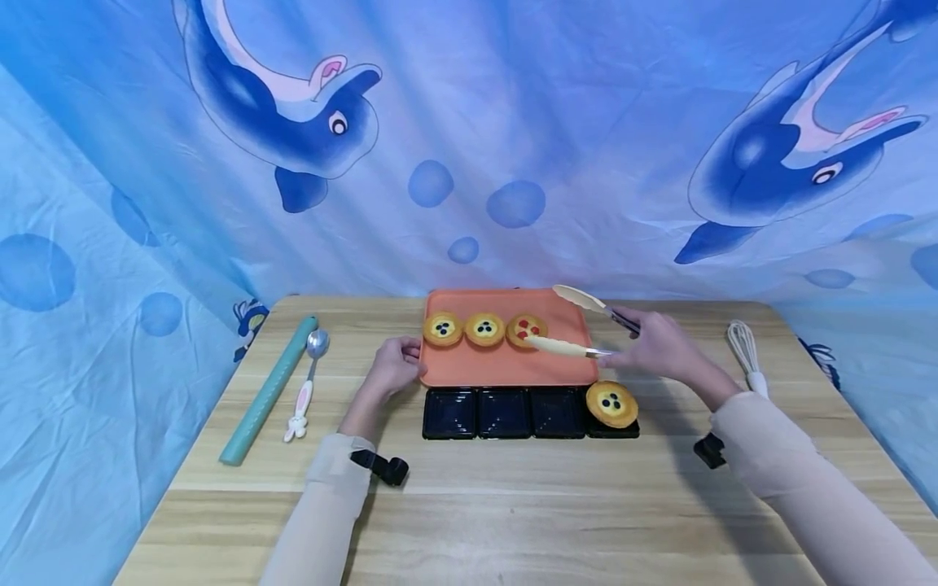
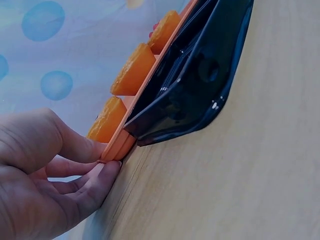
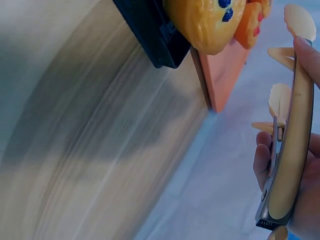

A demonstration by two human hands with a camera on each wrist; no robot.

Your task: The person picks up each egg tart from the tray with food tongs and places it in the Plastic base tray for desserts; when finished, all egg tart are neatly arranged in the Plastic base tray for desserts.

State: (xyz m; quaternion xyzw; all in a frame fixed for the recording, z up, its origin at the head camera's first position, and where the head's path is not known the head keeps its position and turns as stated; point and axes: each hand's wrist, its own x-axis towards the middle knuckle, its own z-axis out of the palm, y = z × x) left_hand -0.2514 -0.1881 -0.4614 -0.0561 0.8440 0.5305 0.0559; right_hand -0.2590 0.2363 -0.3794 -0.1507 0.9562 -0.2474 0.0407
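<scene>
My left hand [image 1: 396, 365] pinches the left rim of an orange tray [image 2: 121, 145], thumb above and fingers at the underside. My right hand [image 1: 658, 346] holds a pair of tongs [image 3: 292, 145] with pale tips spread apart over the tray's right part. Three egg tarts stand in a row on the tray: two blue-dotted tarts [image 1: 443, 330] at the left and a red-dotted tart [image 1: 522, 327] beside them. One tong tip appears in front of the red-dotted tart; contact cannot be told. Another blue-dotted tart [image 1: 611, 404] sits on the rightmost section of a black tray [image 1: 503, 413].
The black tray's several square sections line the orange tray's near edge. At the left lie a teal rolling pin [image 1: 269, 391] and a spoon [image 1: 306, 387] with a white-and-pink handle. A whisk [image 1: 745, 354] lies at the right. A blue dolphin-print curtain [image 1: 476, 146] hangs behind the wooden table [image 1: 469, 521].
</scene>
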